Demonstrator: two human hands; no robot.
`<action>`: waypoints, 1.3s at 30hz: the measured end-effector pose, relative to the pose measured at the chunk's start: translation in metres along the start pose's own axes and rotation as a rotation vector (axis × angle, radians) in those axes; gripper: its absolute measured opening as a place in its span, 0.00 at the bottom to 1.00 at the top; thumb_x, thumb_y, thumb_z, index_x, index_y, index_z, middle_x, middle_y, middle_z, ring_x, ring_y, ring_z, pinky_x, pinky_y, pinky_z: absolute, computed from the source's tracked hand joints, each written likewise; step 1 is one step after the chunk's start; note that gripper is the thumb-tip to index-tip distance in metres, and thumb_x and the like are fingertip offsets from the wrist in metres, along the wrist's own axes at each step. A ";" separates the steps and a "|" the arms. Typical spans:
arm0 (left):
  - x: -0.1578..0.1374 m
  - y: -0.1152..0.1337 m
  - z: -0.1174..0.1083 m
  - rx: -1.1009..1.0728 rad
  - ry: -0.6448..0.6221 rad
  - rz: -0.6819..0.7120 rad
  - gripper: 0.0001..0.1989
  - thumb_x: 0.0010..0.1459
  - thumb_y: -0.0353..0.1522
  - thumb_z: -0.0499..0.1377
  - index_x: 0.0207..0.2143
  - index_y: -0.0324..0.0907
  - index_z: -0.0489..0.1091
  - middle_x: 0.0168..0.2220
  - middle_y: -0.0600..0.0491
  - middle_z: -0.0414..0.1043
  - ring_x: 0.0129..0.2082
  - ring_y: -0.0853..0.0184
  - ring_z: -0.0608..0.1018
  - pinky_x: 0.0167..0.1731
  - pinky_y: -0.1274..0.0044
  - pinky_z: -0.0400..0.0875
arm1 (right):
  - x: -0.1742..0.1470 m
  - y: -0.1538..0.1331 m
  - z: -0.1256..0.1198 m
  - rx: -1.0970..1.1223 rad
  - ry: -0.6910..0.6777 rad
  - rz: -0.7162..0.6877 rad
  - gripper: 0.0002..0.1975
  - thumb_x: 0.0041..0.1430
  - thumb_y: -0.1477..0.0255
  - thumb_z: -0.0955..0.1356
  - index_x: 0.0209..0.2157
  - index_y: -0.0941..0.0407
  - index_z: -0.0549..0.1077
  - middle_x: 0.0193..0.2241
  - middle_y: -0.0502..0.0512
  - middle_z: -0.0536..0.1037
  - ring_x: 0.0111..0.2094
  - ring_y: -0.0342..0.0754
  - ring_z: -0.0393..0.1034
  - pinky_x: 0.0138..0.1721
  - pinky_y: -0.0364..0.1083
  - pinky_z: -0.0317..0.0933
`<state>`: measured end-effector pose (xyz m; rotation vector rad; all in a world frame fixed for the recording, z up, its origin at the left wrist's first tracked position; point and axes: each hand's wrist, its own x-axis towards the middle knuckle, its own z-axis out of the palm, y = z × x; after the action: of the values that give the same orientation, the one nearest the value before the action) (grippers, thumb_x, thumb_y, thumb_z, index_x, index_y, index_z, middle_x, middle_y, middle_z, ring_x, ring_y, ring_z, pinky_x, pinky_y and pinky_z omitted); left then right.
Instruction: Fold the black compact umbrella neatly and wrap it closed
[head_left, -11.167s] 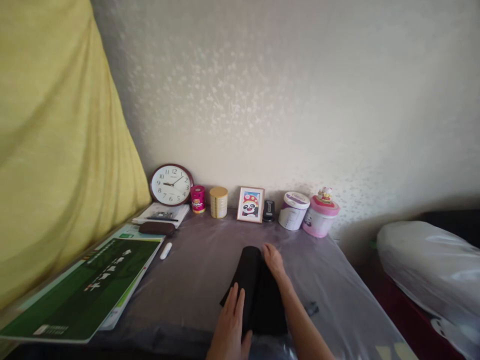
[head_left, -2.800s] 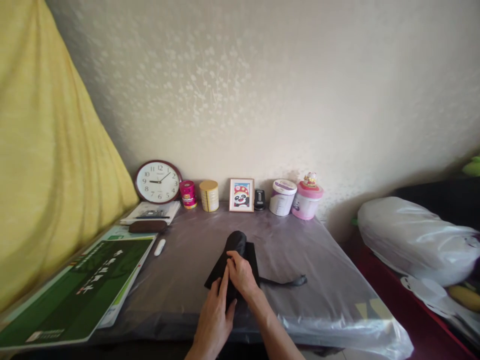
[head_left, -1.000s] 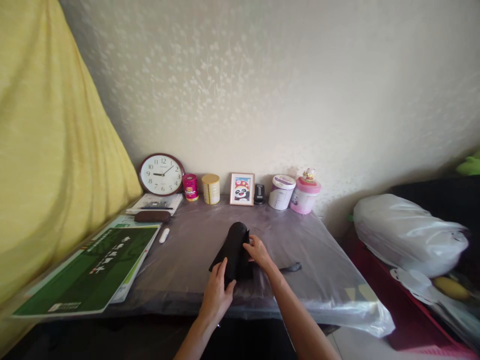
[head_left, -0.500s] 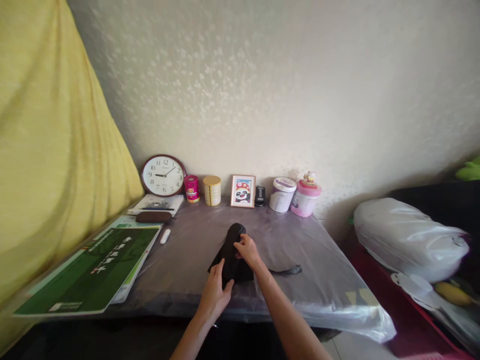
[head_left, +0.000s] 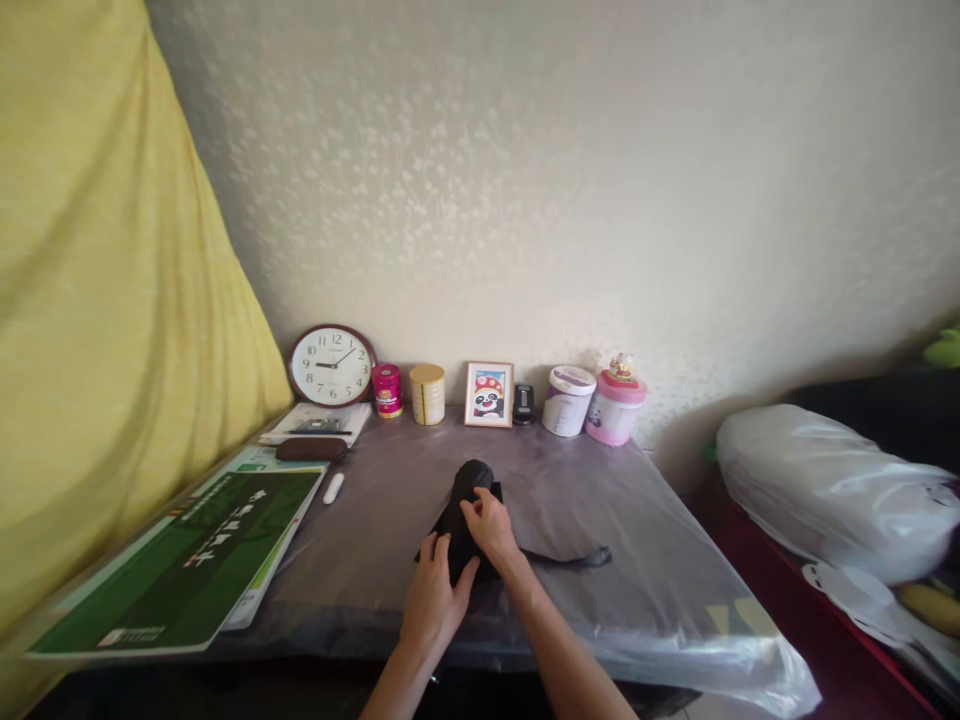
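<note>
Right now I'm holding the black roll [head_left: 470, 478] against the gray table [head_left: 600, 485], in front of me, with its far end pointing toward the wall [head_left: 675, 200]. My left hand [head_left: 437, 592] is straddling the near end, fingers on one side and thumb on the other, moderately wide with the roll between them. My right hand [head_left: 493, 527] is resting on top, farther along, its fingers bent; whether they're pinching an edge, I can't tell. A dark strap [head_left: 574, 560] is trailing out rightward past my right wrist, its join hidden.

The material is looking soft to me, so slack pressure from either hand could be letting the layers loosen. The glossy cover [head_left: 637, 610] is probably giving little grip, so uneven pushing could be skewing the roll sideways. The strap, lying loose, could be getting trapped underneath if the roll were turning over it.
</note>
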<state>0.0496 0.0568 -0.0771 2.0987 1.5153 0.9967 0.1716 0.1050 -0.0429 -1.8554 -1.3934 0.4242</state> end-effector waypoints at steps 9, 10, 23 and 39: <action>0.003 0.004 -0.001 0.116 0.046 0.039 0.21 0.61 0.38 0.43 0.51 0.33 0.60 0.44 0.39 0.70 0.42 0.56 0.76 0.39 0.67 0.71 | -0.012 0.000 0.004 -0.034 -0.005 -0.196 0.16 0.55 0.77 0.60 0.44 0.63 0.72 0.36 0.62 0.76 0.39 0.49 0.71 0.44 0.46 0.63; 0.001 0.005 -0.002 0.116 0.041 0.044 0.23 0.61 0.37 0.42 0.55 0.33 0.55 0.47 0.38 0.69 0.42 0.57 0.76 0.39 0.68 0.72 | -0.013 0.001 0.004 -0.045 0.001 -0.211 0.16 0.54 0.78 0.60 0.44 0.63 0.72 0.35 0.61 0.76 0.37 0.49 0.71 0.43 0.46 0.63; -0.012 -0.011 0.007 0.243 -0.120 0.154 0.24 0.61 0.33 0.42 0.60 0.38 0.47 0.54 0.37 0.60 0.51 0.57 0.70 0.45 0.68 0.70 | -0.024 0.006 0.000 0.160 0.004 -0.373 0.13 0.57 0.78 0.60 0.42 0.58 0.71 0.34 0.57 0.74 0.36 0.46 0.70 0.41 0.46 0.65; -0.010 -0.016 0.008 0.157 -0.180 0.043 0.29 0.58 0.35 0.42 0.61 0.35 0.44 0.58 0.40 0.57 0.56 0.60 0.65 0.51 0.69 0.65 | 0.050 0.026 0.023 -0.090 -0.078 -0.522 0.14 0.62 0.72 0.58 0.42 0.51 0.74 0.47 0.52 0.74 0.57 0.48 0.57 0.58 0.56 0.41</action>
<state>0.0435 0.0541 -0.0961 2.2697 1.5062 0.7007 0.1917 0.1562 -0.0684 -1.4740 -1.9000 0.1699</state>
